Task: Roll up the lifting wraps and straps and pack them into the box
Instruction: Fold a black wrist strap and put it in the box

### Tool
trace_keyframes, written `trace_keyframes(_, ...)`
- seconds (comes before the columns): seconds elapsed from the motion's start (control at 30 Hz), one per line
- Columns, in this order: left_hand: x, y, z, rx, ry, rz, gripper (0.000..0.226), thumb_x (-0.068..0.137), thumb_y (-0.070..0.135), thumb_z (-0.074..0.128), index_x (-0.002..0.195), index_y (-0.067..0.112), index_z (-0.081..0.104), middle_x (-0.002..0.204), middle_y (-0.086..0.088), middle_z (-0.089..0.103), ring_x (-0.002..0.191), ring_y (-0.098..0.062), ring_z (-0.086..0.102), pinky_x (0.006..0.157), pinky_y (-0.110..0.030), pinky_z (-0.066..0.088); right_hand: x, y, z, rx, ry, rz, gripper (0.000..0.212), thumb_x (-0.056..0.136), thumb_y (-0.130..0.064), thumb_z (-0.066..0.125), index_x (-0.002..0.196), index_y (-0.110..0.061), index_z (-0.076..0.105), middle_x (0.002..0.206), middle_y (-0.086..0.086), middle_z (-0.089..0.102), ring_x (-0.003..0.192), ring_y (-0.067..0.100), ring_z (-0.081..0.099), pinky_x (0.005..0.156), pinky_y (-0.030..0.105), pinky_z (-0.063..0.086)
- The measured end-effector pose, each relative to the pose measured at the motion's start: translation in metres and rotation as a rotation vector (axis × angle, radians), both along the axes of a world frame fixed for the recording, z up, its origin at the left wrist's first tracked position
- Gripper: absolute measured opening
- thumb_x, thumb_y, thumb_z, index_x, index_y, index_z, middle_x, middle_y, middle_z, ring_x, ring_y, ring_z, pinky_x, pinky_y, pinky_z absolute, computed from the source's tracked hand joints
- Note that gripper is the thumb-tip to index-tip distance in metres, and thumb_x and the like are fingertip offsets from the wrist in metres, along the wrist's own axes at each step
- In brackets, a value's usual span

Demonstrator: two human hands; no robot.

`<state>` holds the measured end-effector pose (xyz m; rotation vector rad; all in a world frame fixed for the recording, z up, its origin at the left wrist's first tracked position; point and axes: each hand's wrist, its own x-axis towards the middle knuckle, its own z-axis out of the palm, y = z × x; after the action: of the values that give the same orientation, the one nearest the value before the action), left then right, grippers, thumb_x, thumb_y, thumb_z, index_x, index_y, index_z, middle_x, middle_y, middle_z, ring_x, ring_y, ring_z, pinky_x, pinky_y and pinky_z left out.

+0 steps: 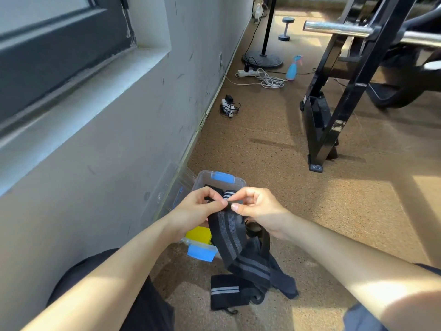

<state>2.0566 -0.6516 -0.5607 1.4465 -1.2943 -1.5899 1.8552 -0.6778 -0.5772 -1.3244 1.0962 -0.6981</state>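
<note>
The person sits on the speckled floor [298,206] close to the wall, both hands raised just over the clear plastic box [201,181]. The left hand [198,207] and right hand [259,209] each pinch the top end of a black wrap with grey stripes [229,232] between thumb and forefinger, the two pinches nearly touching; in my judgement this is the start of a roll, the end being folded over to form a core. The rest of the wrap hangs down and trails onto the floor, which keeps it straight for winding. More wraps and straps lie in a loose heap [253,280] in front of the box, within easy reach, not yet rolled. The box stands open, blue latches at its far and near rims; a dark striped roll [228,193] appears to sit inside already, and something yellow [199,235] shows at the near end. No brand, label or writing is legible on the wraps or the box; a small plate at the rack's foot [316,167] is too blurred to read.
</note>
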Motion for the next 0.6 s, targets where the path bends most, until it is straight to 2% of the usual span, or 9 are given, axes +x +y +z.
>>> trace_keyframes(0.1,-0.002,-0.001,-0.001,-0.039,0.013,0.04,0.011,0.1,0.015,0.065,0.104,0.007,0.059,0.092,-0.011,0.069,0.086,-0.023,0.068,0.082,-0.047,0.058,0.001,-0.004,-0.001,-0.006,-0.013,-0.006,0.019,0.088,0.004,0.073,0.093,-0.015,0.074,0.11,0.029,0.07,0.092,0.027,0.064,0.095,0.05,0.054)
trace_keyframes(0.17,-0.002,-0.002,-0.005,-0.062,0.018,0.062,0.009,0.097,0.008,0.067,0.1,0.007,0.059,0.096,-0.011,0.07,0.088,-0.025,0.07,0.084,-0.052,0.059,0.0,-0.005,0.001,-0.011,-0.013,0.003,0.021,0.088,0.006,0.073,0.093,-0.014,0.072,0.11,0.026,0.072,0.094,0.026,0.064,0.092,0.044,0.054)
trace_keyframes(0.27,-0.003,-0.004,-0.008,-0.11,-0.003,0.057,0.013,0.094,0.002,0.07,0.095,0.009,0.06,0.099,-0.012,0.072,0.086,-0.021,0.07,0.071,-0.04,0.062,-0.002,-0.007,0.004,0.033,-0.013,0.023,0.021,0.088,0.002,0.074,0.099,-0.015,0.07,0.106,0.013,0.074,0.093,0.022,0.065,0.08,0.034,0.053)
trace_keyframes(0.33,-0.003,-0.004,-0.009,-0.16,-0.025,0.053,0.018,0.092,-0.002,0.071,0.092,0.011,0.06,0.093,-0.006,0.072,0.077,-0.013,0.067,0.058,-0.023,0.053,-0.004,-0.01,0.005,0.101,-0.03,0.038,0.017,0.091,-0.01,0.075,0.105,-0.019,0.07,0.11,0.013,0.074,0.095,0.023,0.067,0.08,0.04,0.052)
trace_keyframes(0.37,-0.003,-0.004,-0.009,-0.183,-0.031,0.053,0.02,0.091,-0.003,0.072,0.09,0.012,0.06,0.091,-0.004,0.072,0.074,-0.01,0.066,0.056,-0.019,0.05,-0.004,-0.011,0.005,0.121,-0.038,0.045,0.016,0.093,-0.015,0.074,0.108,-0.02,0.07,0.111,0.013,0.074,0.097,0.024,0.067,0.083,0.045,0.052)
trace_keyframes(0.4,-0.003,-0.005,-0.009,-0.21,-0.033,0.051,0.022,0.09,-0.004,0.073,0.089,0.013,0.06,0.09,-0.003,0.072,0.075,-0.012,0.066,0.055,-0.02,0.051,-0.005,-0.013,0.006,0.124,-0.037,0.05,0.016,0.094,-0.018,0.072,0.111,-0.019,0.071,0.109,0.013,0.075,0.098,0.025,0.068,0.086,0.049,0.052)
trace_keyframes(0.5,-0.005,-0.006,-0.01,-0.29,-0.018,0.067,0.024,0.089,-0.004,0.073,0.092,0.017,0.061,0.091,-0.002,0.073,0.078,-0.022,0.07,0.056,-0.04,0.059,-0.005,-0.017,0.012,0.049,0.0,0.043,0.015,0.095,-0.013,0.07,0.11,-0.011,0.072,0.097,0.013,0.073,0.091,0.025,0.068,0.087,0.049,0.054)
trace_keyframes(0.53,-0.006,-0.007,-0.01,-0.315,-0.009,0.078,0.025,0.089,-0.005,0.074,0.096,0.015,0.062,0.09,-0.001,0.072,0.079,-0.02,0.07,0.061,-0.04,0.059,-0.006,-0.019,0.013,0.028,-0.007,0.034,0.014,0.094,-0.01,0.07,0.108,-0.01,0.073,0.095,0.013,0.073,0.089,0.025,0.069,0.087,0.049,0.055)
trace_keyframes(0.6,-0.009,-0.008,-0.008,-0.312,0.054,0.1,0.03,0.088,-0.006,0.074,0.109,0.011,0.062,0.095,-0.001,0.071,0.087,-0.014,0.069,0.075,-0.029,0.057,-0.007,-0.021,0.015,0.012,-0.056,0.022,0.013,0.093,-0.005,0.071,0.104,-0.011,0.073,0.091,0.013,0.073,0.084,0.024,0.071,0.08,0.046,0.059)
